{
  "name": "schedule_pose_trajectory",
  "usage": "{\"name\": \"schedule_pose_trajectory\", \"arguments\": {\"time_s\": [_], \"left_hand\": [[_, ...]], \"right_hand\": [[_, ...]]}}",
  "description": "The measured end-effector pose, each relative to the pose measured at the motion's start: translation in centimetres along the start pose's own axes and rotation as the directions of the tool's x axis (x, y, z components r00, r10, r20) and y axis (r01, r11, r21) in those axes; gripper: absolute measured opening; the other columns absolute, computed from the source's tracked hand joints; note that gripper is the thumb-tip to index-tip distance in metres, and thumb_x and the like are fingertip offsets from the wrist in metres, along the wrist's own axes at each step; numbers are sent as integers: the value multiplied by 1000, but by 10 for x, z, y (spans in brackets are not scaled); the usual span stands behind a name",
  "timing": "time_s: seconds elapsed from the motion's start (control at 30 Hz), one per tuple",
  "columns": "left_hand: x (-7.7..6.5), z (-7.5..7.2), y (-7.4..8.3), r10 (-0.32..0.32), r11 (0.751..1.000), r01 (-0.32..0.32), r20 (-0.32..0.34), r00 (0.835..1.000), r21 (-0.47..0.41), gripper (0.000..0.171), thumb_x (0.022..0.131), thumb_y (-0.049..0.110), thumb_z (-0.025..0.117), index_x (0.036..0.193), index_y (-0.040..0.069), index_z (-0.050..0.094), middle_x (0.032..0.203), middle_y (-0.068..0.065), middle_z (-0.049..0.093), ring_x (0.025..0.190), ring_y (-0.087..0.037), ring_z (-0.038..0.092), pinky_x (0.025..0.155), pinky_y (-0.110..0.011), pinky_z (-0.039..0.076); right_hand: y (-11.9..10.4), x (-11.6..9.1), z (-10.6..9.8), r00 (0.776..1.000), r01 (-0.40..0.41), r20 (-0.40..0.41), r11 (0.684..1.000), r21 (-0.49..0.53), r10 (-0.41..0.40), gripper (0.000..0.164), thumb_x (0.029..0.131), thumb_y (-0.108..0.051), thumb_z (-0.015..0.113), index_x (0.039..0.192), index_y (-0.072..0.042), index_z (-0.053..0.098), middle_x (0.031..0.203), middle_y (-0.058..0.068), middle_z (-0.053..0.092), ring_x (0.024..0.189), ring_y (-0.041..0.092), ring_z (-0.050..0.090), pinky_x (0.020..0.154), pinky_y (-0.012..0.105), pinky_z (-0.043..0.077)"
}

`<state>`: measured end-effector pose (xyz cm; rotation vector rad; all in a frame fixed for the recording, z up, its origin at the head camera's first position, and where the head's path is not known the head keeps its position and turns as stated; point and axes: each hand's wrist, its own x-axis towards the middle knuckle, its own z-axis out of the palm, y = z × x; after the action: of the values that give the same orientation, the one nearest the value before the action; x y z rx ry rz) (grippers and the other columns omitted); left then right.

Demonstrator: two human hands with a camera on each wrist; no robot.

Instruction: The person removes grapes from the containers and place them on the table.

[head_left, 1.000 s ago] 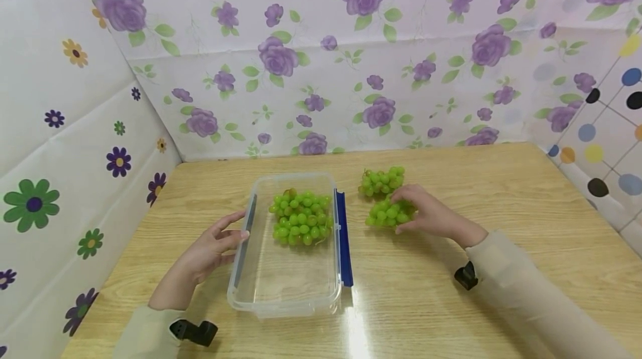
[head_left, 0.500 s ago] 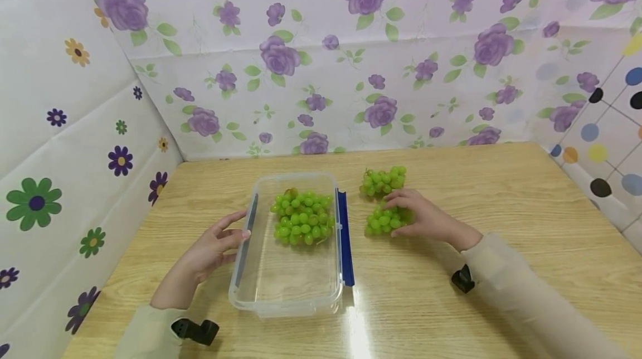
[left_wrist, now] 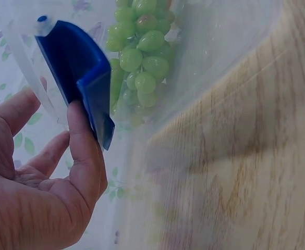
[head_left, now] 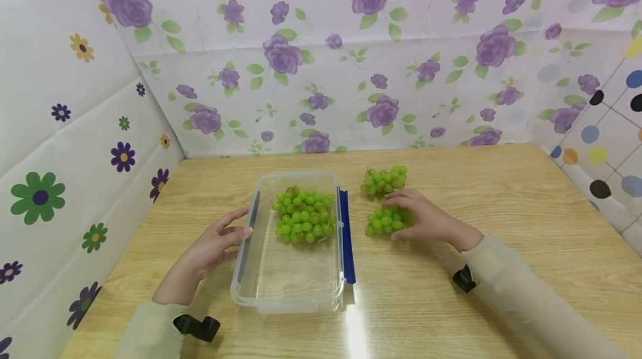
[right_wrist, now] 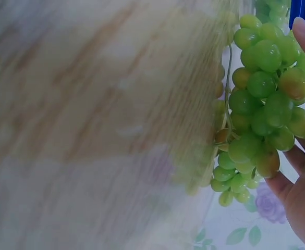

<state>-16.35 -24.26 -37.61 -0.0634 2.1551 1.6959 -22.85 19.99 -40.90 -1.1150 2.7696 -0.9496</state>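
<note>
A clear plastic food container [head_left: 286, 278], lidless, stands on the table with several bunches of green grapes [head_left: 305, 217] inside, toward its far half. My left hand [head_left: 215, 247] holds the container's left side, its thumb by the blue locking flap [left_wrist: 84, 67] in the left wrist view. To the right of the container, my right hand [head_left: 423, 219] curls its fingers and thumb round a bunch of grapes [right_wrist: 267, 99] lying on the table. Just behind it lies another bunch of grapes [head_left: 384, 180], apart from the hand.
A blue flap [head_left: 346, 236] hangs folded out along the container's right side. The wooden table [head_left: 476, 180] meets flower-printed cloth walls [head_left: 321, 97] at the back and left. Dotted cloth [head_left: 602, 136] hangs on the right.
My right hand has shifted slightly left and its fingers have closed in on the near bunch. The left hand keeps its place at the container.
</note>
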Motion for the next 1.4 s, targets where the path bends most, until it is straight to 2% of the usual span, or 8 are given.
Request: {"name": "schedule_pose_trajectory", "arguments": {"time_s": [0.23,0.4,0.67,0.9,1.1,1.4], "left_hand": [[0,0,0,7,1000,-7,2,1000,1,69,97,30,56,153,18,18,138,-23,41,118,-28,49,100,-51,38],[-1,1,0,11,1000,-11,2,1000,-1,70,97,30,56,153,18,17,138,-24,40,122,-32,45,102,-53,36],[-1,0,-2,12,1000,-12,9,1000,-8,69,97,30,56,153,18,17,138,-24,39,124,-34,43,102,-54,35],[-1,-1,-2,17,1000,-17,16,1000,-9,70,97,30,55,153,18,16,138,-23,39,124,-34,43,102,-53,36],[0,-1,-2,18,1000,-18,12,1000,-2,69,97,30,55,153,18,17,136,-23,41,121,-32,45,98,-47,39],[0,0,0,8,1000,-8,6,1000,-6,69,97,30,55,153,18,17,135,-22,41,117,-28,48,100,-50,38]], "right_hand": [[-3,-2,-4,1000,-3,16,1000,-26,4,72,68,-22,85,131,-2,54,137,21,47,129,43,36,103,61,30],[-3,-3,-6,1000,11,23,999,-44,-10,75,68,-27,85,132,-4,53,136,20,48,128,43,37,102,61,30],[-3,-6,-7,999,-13,41,999,-30,15,76,67,-28,86,133,-5,53,136,21,47,127,42,37,101,61,32],[-5,-8,-9,997,-14,78,997,-70,19,85,61,-24,90,134,-7,52,139,22,43,128,45,34,100,63,31],[-6,-11,-9,992,-28,123,995,-97,40,88,60,-15,89,138,-9,48,143,22,39,131,45,31,100,65,30],[-5,-9,-6,993,-67,88,990,-123,78,87,61,-15,89,138,-10,48,141,21,41,129,42,34,101,62,31]]}}
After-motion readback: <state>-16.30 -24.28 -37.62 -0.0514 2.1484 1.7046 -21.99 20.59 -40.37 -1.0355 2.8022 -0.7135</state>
